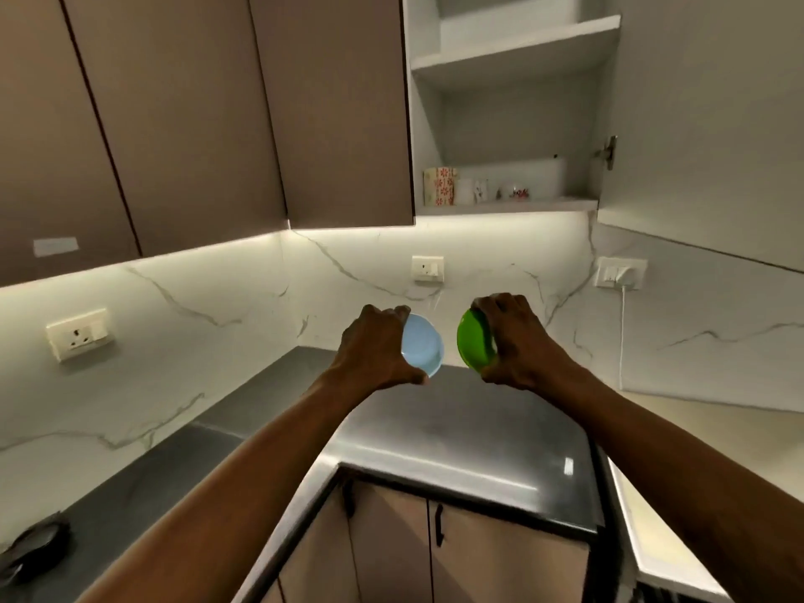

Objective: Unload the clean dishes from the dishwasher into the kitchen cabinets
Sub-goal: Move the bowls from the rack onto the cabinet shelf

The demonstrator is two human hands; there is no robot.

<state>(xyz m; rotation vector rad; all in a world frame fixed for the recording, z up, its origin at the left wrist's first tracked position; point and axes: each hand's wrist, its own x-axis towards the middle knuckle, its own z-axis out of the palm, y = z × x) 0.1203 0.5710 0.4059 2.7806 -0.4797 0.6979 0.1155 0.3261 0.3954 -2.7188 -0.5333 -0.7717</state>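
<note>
left hand grips blue bowl, right hand grips green bowl. we lift both level onto the open cabinet's bottom shelf, right of the floral mug.

Two bowls: one blue bowl, one green bowl. Two hands: the left hand and the right hand, each holding one bowl. Three wall sockets: left socket, middle socket, right socket. Two cabinet shelves: lower shelf, upper shelf.
</note>
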